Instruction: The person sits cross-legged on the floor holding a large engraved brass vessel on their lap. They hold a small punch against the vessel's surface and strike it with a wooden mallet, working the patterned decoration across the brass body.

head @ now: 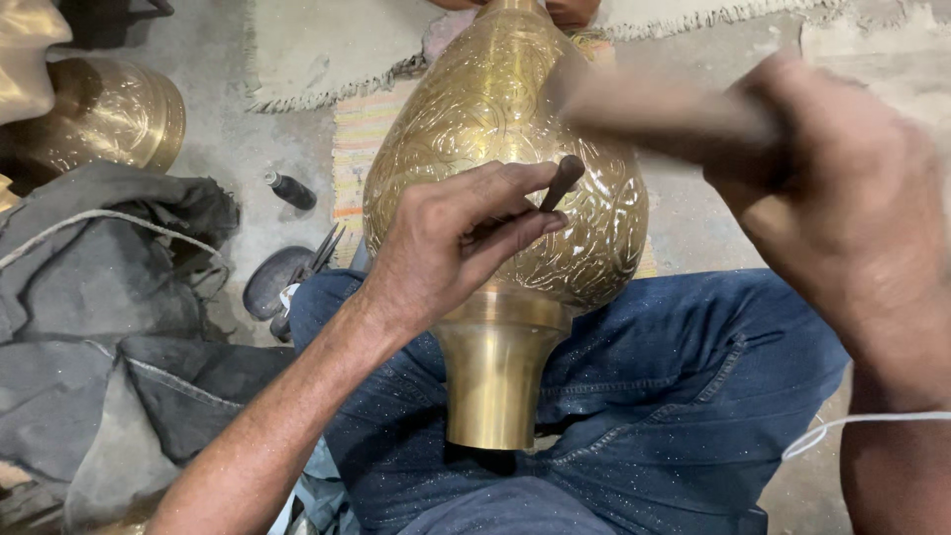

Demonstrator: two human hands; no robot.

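Observation:
A large engraved brass vase point(475, 109) lies across my lap, its plain flared base point(492, 381) towards me. My left hand point(451, 243) rests on the vase's belly and pinches a thin dark metal chisel point(561, 181), whose tip touches the engraved surface. My right hand point(842, 213) is raised at the right and grips a wooden hammer handle point(654, 109), blurred by motion, above the chisel's head. My legs in blue jeans point(674, 396) support the vase.
Another brass vessel point(109, 114) stands at the top left. Grey cloth point(99, 327) is heaped on the left. A small dark bottle point(290, 190), a dark dish point(269, 280) and pliers-like tools point(319, 253) lie on the floor. A striped mat point(362, 149) lies under the vase.

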